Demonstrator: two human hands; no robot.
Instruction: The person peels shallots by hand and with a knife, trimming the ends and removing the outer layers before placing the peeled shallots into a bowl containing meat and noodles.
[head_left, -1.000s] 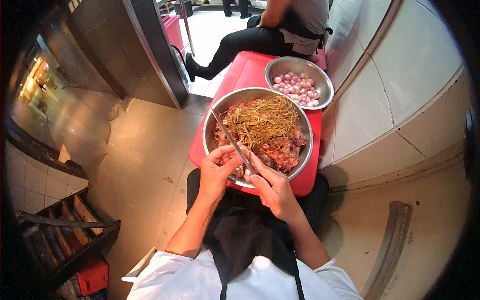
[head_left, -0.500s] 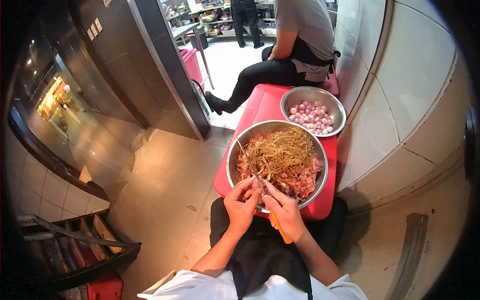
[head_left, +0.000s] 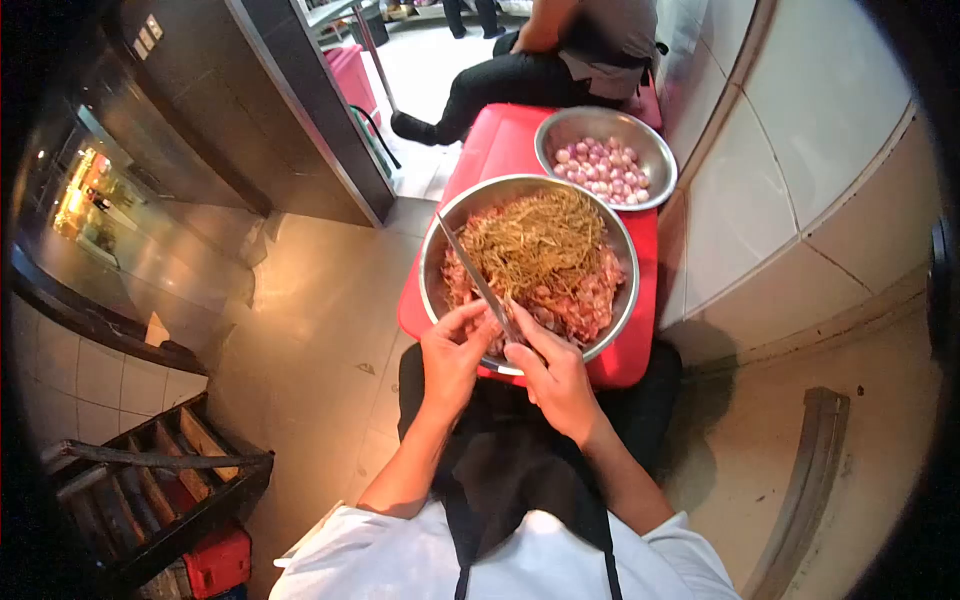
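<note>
My right hand (head_left: 552, 372) is closed on a knife (head_left: 478, 279), its blade slanting up and left over a large metal bowl (head_left: 629, 325). The yellow handle seen earlier is hidden under my palm. Beside the blade, the fingers of my left hand (head_left: 453, 358) are pinched together over the bowl's near rim; what they hold is too small and covered to name. Brown, thin, stringy strands (head_left: 545, 240) are heaped in the bowl, over reddish-pink pieces (head_left: 590, 305). Behind it, a smaller metal bowl (head_left: 659, 160) contains several peeled shallots (head_left: 605, 170).
Both bowls rest on a red plastic surface (head_left: 487, 135) in front of my knees. Another person (head_left: 510, 85) sits at its far end. A tiled wall (head_left: 800, 150) rises on the right. At lower left stands a dark slatted crate (head_left: 150, 490), by a red box (head_left: 218, 560).
My view has tilted down, so the bowls and hands appear higher and slightly left. My right hand has turned over the knife handle, hiding its yellow end. Both hands stay at the bowl's near rim.
</note>
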